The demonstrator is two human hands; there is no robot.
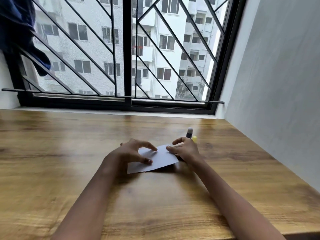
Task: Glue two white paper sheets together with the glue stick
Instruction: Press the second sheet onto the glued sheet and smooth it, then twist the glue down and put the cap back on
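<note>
A small white paper sheet (pixel 160 159) lies flat on the wooden table (pixel 69 153), tilted with its right end farther away. Whether a second sheet lies under it I cannot tell. My left hand (pixel 128 155) rests over its left half, fingers spread and fingertips pressing on the paper. My right hand (pixel 184 149) touches its right end with thumb and fingers apart. Just behind my right hand stands the glue stick (pixel 189 132), dark-bodied with a pale uncapped tip, and a yellow cap (pixel 194 139) lies beside it. Neither hand holds the glue stick.
A barred window (pixel 124 54) runs along the table's far edge. A white wall (pixel 277 84) borders the table on the right. Dark blue cloth (pixel 19 32) hangs at the upper left. The table's near edge shows at the lower right.
</note>
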